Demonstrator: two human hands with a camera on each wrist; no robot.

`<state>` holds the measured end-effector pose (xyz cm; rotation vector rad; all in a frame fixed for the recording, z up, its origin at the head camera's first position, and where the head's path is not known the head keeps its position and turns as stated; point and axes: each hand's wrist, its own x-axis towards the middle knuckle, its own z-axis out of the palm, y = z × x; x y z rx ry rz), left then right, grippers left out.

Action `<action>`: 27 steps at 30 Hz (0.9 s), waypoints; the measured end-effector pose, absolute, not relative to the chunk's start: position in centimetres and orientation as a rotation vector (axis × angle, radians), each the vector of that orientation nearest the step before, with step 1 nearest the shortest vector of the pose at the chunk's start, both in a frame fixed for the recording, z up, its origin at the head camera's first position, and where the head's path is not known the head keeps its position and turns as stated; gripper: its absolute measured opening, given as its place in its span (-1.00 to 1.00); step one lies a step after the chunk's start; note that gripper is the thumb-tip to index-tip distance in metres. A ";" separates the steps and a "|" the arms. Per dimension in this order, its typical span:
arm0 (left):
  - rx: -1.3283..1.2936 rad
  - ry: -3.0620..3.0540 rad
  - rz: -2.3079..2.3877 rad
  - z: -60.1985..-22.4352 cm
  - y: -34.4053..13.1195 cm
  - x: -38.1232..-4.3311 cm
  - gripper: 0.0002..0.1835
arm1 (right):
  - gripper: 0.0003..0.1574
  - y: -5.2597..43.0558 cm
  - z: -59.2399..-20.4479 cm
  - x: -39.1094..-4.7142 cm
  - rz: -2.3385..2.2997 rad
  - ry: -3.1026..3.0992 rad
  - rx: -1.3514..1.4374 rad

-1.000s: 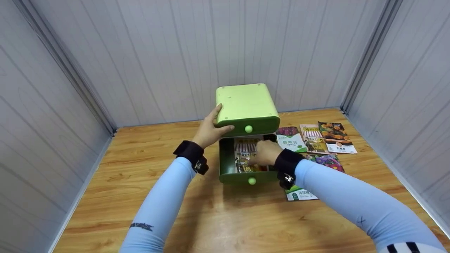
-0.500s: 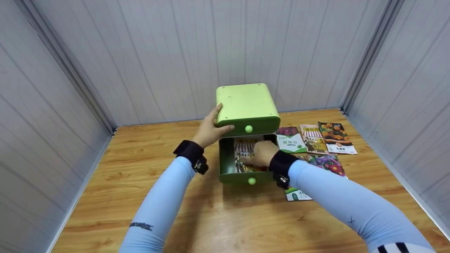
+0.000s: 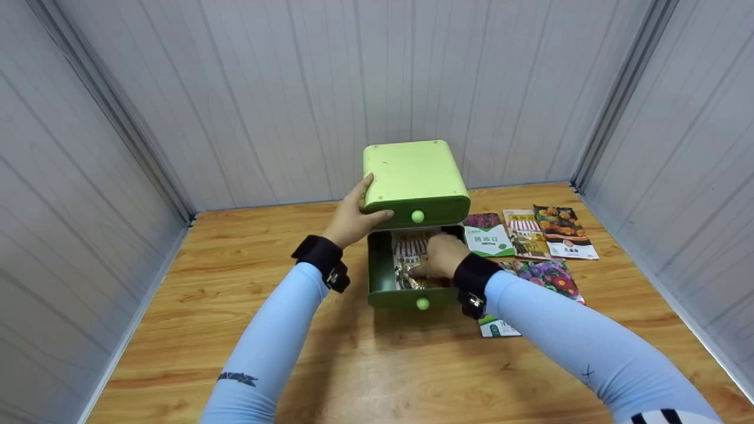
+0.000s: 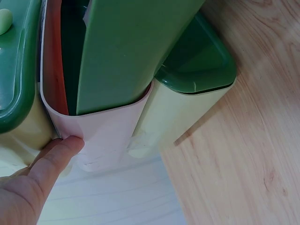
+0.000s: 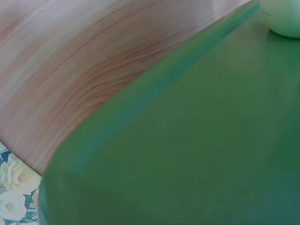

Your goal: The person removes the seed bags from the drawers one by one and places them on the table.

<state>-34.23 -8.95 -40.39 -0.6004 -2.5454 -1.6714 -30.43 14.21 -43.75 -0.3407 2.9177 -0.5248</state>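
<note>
My left hand point(image 3: 352, 219) rests against the left side of a small drawer cabinet point(image 3: 415, 171) with a light yellow-green top. Its thumb reaches the top drawer's green front; in the left wrist view a fingertip touches the pink shell point(image 4: 112, 136) of the tier below. That tier's green drawer point(image 3: 392, 298) is pulled out. Inside it lies a seed packet point(image 3: 406, 244) with a striped awning print. My right hand point(image 3: 443, 256) reaches into the drawer, thumb over the packet; its other fingertips are hidden. The right wrist view shows the drawer's green front point(image 5: 187, 140) and knob point(image 5: 285, 16).
Several flower seed packets lie on the wooden table point(image 3: 253, 282) right of the cabinet, among them one with orange flowers point(image 3: 562, 227) and one with purple and red flowers point(image 3: 548, 277). My right forearm covers part of them. Grey panel walls point(image 3: 294, 106) enclose the table.
My right hand has shifted slightly left inside the drawer, and the packet now glints near its thumb. My left hand stays in place on the cabinet.
</note>
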 end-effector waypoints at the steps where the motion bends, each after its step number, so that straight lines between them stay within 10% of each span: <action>1: -0.601 -2.544 -1.670 -40.4 -8.9 -34.2 0.04 | -0.13 14.2 -43.7 -30.4 -0.529 2.915 -0.332; 24: -0.597 -2.565 -1.633 -40.4 -9.1 -34.3 0.04 | -0.69 14.7 -43.1 -30.8 -0.897 2.823 -0.095; 27: -0.603 -2.560 -1.639 -40.4 -9.1 -34.2 0.04 | -0.28 15.0 -43.0 -30.9 -1.027 2.750 -0.056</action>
